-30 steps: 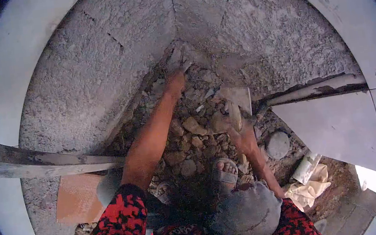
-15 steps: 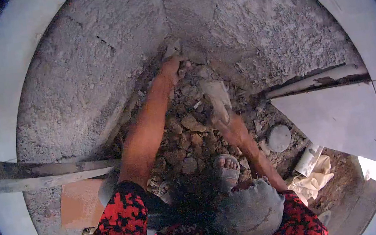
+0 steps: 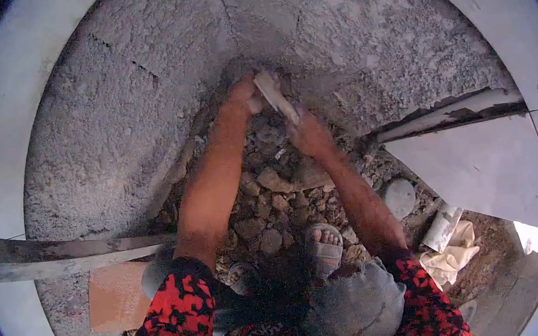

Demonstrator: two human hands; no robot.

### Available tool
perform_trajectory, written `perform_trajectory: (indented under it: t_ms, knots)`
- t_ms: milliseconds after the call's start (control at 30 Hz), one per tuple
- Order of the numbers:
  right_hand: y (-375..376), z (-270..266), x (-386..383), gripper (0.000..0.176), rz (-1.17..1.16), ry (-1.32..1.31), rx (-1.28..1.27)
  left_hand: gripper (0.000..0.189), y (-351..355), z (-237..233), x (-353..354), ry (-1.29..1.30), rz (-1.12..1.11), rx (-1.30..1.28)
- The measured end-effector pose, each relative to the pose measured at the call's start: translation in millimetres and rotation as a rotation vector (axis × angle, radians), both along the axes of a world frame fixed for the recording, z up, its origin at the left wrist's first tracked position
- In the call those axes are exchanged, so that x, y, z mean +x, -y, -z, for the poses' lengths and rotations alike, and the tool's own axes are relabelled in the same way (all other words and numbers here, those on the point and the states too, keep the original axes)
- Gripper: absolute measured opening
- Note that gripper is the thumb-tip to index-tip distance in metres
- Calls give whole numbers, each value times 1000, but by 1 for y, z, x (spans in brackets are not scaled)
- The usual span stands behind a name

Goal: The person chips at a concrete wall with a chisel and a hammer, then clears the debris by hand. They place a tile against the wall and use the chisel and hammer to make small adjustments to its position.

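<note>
The right hand (image 3: pixel 310 136) is closed around the lower end of a narrow, pale, dusty hand tool (image 3: pixel 276 97); its fingers are wrapped on the grip. The tool is held at a slant over the rubble, its wider, flat-looking end up toward the corner and just beside the left hand (image 3: pixel 246 94). The left hand reaches into the same corner with its fingers curled in; whether they hold anything cannot be told, as that spot is blurred and partly hidden.

Two rough grey cement-faced walls meet above the hands, the left wall (image 3: pixel 104 134) and the right wall (image 3: pixel 402 51), each marked with thin dark cracks. Below the hands lies a bed of loose brown and grey rubble (image 3: pixel 263 205), with a small white fragment (image 3: pixel 279 154) near the right hand. The person stands on it in an open-toed grey sandal (image 3: pixel 325 250), a knee in worn grey-blue cloth (image 3: pixel 354 305) bent above. Both upper arms are in red and black patterned sleeves (image 3: pixel 174 317).

To the right, a pale, stained pipe-like length (image 3: pixel 457 112) runs along the foot of the wall, above a large smooth white panel (image 3: pixel 484 168). Near the panel's lower left edge sits a round grey disc (image 3: pixel 399 197); further down, a short whitish cylinder (image 3: pixel 442 228) lies against a crumpled cream cloth (image 3: pixel 453 259).

To the left, a long dark-topped beam (image 3: pixel 71 256) extends toward the left arm, with a flat orange tile (image 3: pixel 117 297) beneath it.
</note>
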State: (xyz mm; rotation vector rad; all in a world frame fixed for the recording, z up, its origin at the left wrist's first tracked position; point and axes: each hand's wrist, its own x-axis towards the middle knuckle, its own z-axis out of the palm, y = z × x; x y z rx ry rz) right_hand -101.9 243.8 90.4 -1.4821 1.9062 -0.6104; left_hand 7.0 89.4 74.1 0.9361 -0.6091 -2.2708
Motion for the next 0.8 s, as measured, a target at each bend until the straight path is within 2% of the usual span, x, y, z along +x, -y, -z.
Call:
perform_trajectory:
  t_ms: [133, 167, 200, 267, 400, 467, 500, 567, 600, 667, 800]
  knots:
    - [-11, -26, 8, 55, -4, -23, 125, 23, -14, -9, -8, 306, -111, -178]
    - [-19, -31, 8, 53, -41, 26, -20, 21, 5, 25, 2, -133, 64, 65]
    - [-27, -32, 7, 51, -77, 81, -158, 21, 4, 25, 3, -129, 58, 81]
    - [-26, 3, 4, 48, -21, 98, -149, 20, 9, 9, 3, 178, -9, 57]
    - [-14, 16, 1, 50, 68, 81, 7, 35, 20, 55, 8, 84, -44, 169]
    - [-21, 27, 2, 53, 104, 48, 142, 38, 2, 64, 20, 332, 17, 10]
    - [-35, 35, 1, 53, 99, 51, 154, 38, -14, 69, 27, 336, 14, 22]
    - [-61, 46, -4, 54, 20, -19, -259, 17, -35, 72, 36, 477, -92, -17]
    - [-62, 37, -4, 54, 21, -19, -257, 17, -43, 59, 36, 477, -91, -16]
    - [-68, 8, 0, 55, 164, 250, 72, 18, -63, 21, 34, 419, -109, -84]
    - [-66, 2, 1, 54, 175, 237, 120, 19, -47, 26, 18, 340, -64, -83]
